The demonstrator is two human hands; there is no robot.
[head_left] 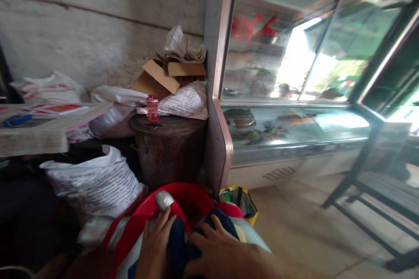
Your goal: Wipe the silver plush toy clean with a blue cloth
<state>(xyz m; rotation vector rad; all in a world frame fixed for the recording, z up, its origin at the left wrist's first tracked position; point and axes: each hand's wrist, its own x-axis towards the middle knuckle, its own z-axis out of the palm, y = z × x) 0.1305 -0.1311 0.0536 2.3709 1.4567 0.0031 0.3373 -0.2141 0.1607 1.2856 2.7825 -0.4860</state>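
Silver, red and navy soft-looking bundle (pixel 176 237) is on your side of the round red plastic basin (pixel 203 196). Your left hand (pixel 156 236) and right hand (pixel 214 244) lie on it, can't tell if gripping. Looks mid-handling; what's left, dunno.

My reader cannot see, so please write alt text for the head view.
The left hand and right hand touch dark blue material near a red basin. Behind, a pink bottle stands on a drum beside a glass case.
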